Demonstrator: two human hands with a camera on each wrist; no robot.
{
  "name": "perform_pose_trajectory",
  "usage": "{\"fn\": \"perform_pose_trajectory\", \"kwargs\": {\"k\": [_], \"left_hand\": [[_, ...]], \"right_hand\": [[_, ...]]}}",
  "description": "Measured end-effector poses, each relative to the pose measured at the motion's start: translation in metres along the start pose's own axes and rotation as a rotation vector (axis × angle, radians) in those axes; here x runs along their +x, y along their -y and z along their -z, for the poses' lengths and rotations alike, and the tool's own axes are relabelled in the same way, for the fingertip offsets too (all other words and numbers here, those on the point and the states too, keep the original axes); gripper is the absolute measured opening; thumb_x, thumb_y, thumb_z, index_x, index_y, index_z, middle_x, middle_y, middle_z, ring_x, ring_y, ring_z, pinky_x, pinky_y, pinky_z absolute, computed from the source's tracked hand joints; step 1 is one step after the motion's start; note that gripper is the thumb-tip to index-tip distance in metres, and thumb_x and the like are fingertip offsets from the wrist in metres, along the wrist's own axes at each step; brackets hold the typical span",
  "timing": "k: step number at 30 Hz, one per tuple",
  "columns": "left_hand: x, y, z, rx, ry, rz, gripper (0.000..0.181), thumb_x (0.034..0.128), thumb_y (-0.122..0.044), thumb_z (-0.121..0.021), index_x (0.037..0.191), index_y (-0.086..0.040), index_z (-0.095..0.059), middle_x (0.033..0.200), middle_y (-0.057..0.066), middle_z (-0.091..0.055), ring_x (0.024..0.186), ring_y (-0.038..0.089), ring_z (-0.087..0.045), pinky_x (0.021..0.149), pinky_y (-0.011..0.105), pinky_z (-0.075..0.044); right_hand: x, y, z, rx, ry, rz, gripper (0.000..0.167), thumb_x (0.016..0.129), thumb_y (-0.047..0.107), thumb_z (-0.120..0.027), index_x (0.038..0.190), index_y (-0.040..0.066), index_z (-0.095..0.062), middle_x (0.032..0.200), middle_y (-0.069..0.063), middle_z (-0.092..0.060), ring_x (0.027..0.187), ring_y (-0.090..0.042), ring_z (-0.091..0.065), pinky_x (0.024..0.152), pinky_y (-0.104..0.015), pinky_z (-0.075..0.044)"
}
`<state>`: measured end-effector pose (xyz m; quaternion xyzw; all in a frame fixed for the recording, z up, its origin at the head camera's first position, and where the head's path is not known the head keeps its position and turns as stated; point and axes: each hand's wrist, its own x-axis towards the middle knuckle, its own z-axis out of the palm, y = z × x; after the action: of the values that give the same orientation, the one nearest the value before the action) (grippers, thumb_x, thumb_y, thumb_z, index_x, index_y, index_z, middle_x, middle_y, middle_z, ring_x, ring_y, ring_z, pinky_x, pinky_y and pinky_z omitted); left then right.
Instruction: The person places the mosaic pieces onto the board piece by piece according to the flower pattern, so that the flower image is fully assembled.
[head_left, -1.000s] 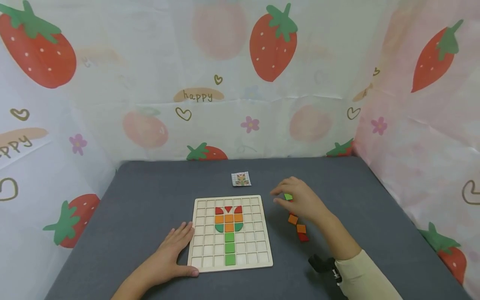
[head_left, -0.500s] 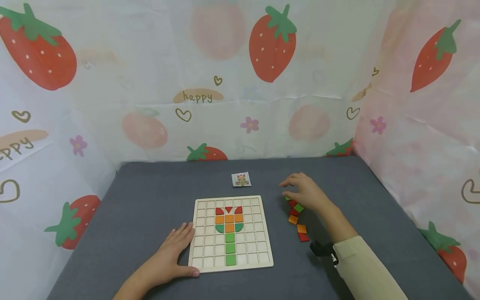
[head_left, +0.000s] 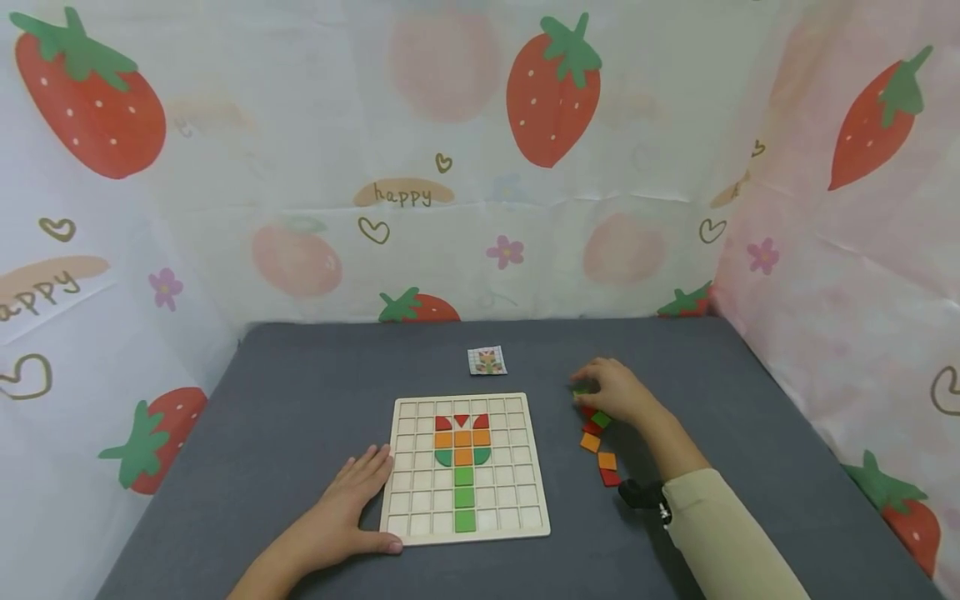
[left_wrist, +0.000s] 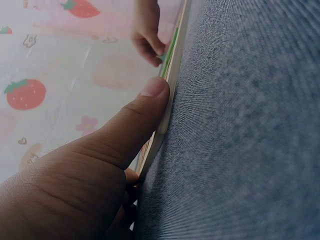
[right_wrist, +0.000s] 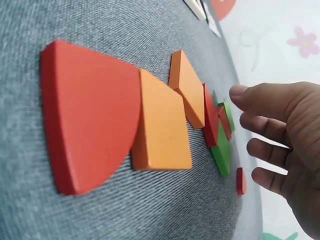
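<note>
The left hand (head_left: 337, 512) lies with spread fingers along the left edge of the wooden grid board (head_left: 517, 483), its thumb at the near left corner. In the left wrist view that thumb (left_wrist: 125, 125) touches the board's side (left_wrist: 172, 82). Red, orange and green tiles form a flower with a stem on the board. Over the far end of the loose tiles is the right hand (head_left: 618, 396), fingers bent around a green tile (head_left: 580, 389). In the right wrist view, the right hand (right_wrist: 285, 130) shows a gap between thumb and fingers, with no tile visibly held.
A small pattern card (head_left: 487, 361) lies beyond the board. Right of the board run loose tiles, among them a red one (head_left: 610, 478) and orange ones (head_left: 590, 442). A strawberry-print cloth (head_left: 315, 167) hangs around the grey table (head_left: 315, 375).
The right hand has moved slightly right, and its fingers have come down closer to the green tile at the far end. Several loose tiles it covered earlier now show. The left hand keeps its place.
</note>
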<state>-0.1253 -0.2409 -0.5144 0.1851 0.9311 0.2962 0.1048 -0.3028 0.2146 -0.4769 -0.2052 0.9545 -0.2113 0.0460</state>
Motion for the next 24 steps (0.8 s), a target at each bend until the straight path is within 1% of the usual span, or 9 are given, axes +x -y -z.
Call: {"fn": "perform_pose_trajectory", "kwargs": {"k": [4,6,12,14,15,19,21,22,24], "left_hand": [[-0.0006,-0.0007,-0.0007,-0.012,0.001,0.008,0.13,0.0669,-0.075,-0.079,0.162,-0.005,-0.026,0.17,0.01,-0.02,0.16,0.03,-0.007,0.128,0.047,0.0],[-0.001,-0.0011,-0.0004,-0.015,0.0,0.011,0.13,0.0669,-0.075,-0.079,0.162,-0.006,-0.026,0.17,0.009,-0.02,0.16,0.03,-0.007,0.128,0.045,0.0],[-0.001,-0.0023,0.0014,0.001,0.001,0.007,0.129,0.0675,-0.076,-0.078,0.162,-0.005,-0.026,0.17,0.01,-0.02,0.159,0.032,-0.008,0.127,0.056,-0.005],[-0.0009,-0.0029,0.002,0.004,0.005,0.007,0.129,0.0678,-0.076,-0.078,0.162,-0.005,-0.026,0.17,0.01,-0.02,0.159,0.032,-0.008,0.127,0.058,-0.005],[-0.0009,-0.0031,0.002,0.004,0.006,0.008,0.129,0.0679,-0.076,-0.078,0.162,-0.004,-0.026,0.17,0.011,-0.02,0.159,0.032,-0.008,0.127,0.058,-0.005],[-0.0016,-0.0029,0.001,-0.012,0.004,0.009,0.129,0.0678,-0.075,-0.079,0.162,-0.005,-0.026,0.17,0.01,-0.02,0.16,0.031,-0.007,0.129,0.045,0.001],[-0.002,-0.0029,0.0007,-0.02,0.001,0.011,0.128,0.0677,-0.074,-0.08,0.162,-0.005,-0.026,0.17,0.009,-0.02,0.16,0.03,-0.007,0.129,0.042,0.002],[-0.0021,-0.0032,0.0009,-0.023,0.001,0.013,0.128,0.0675,-0.073,-0.08,0.162,-0.005,-0.026,0.17,0.009,-0.02,0.16,0.03,-0.007,0.129,0.042,0.002],[-0.0019,-0.0042,0.0015,-0.02,0.001,0.013,0.129,0.0675,-0.073,-0.08,0.162,-0.005,-0.026,0.17,0.01,-0.02,0.16,0.03,-0.007,0.128,0.049,-0.001]], "right_hand": [[-0.0017,-0.0021,-0.0014,0.016,0.0,-0.011,0.036,0.094,0.025,-0.077,0.127,0.011,-0.073,0.132,-0.015,-0.062,0.127,-0.041,-0.052,0.102,-0.06,-0.047],[-0.0027,-0.0031,-0.0019,0.027,-0.004,-0.011,0.035,0.094,0.026,-0.076,0.126,0.012,-0.073,0.132,-0.014,-0.062,0.127,-0.041,-0.051,0.101,-0.061,-0.047],[-0.0037,-0.0053,-0.0029,0.052,-0.011,-0.02,0.032,0.095,0.026,-0.076,0.124,0.013,-0.074,0.13,-0.012,-0.064,0.125,-0.039,-0.054,0.102,-0.06,-0.048],[-0.0035,-0.0059,-0.0032,0.054,-0.009,-0.03,0.032,0.095,0.026,-0.076,0.124,0.013,-0.074,0.129,-0.012,-0.064,0.124,-0.038,-0.055,0.101,-0.059,-0.049],[-0.0031,-0.0062,-0.0034,0.057,-0.009,-0.033,0.032,0.095,0.026,-0.075,0.124,0.013,-0.074,0.129,-0.012,-0.064,0.123,-0.038,-0.055,0.1,-0.059,-0.049],[-0.0021,-0.0072,-0.0043,0.064,-0.004,-0.057,0.03,0.096,0.026,-0.075,0.123,0.013,-0.075,0.128,-0.012,-0.064,0.122,-0.037,-0.056,0.1,-0.057,-0.05],[-0.0012,-0.0064,-0.0044,0.056,-0.002,-0.058,0.03,0.096,0.026,-0.074,0.123,0.013,-0.075,0.128,-0.012,-0.064,0.121,-0.037,-0.057,0.099,-0.057,-0.05],[-0.0009,-0.0056,-0.0042,0.044,0.0,-0.058,0.029,0.097,0.026,-0.073,0.123,0.013,-0.075,0.128,-0.013,-0.064,0.121,-0.037,-0.057,0.1,-0.057,-0.051],[0.0,-0.0037,-0.0035,0.016,0.0,-0.051,0.029,0.098,0.027,-0.072,0.123,0.013,-0.075,0.128,-0.013,-0.065,0.12,-0.037,-0.058,0.099,-0.056,-0.051]]}}
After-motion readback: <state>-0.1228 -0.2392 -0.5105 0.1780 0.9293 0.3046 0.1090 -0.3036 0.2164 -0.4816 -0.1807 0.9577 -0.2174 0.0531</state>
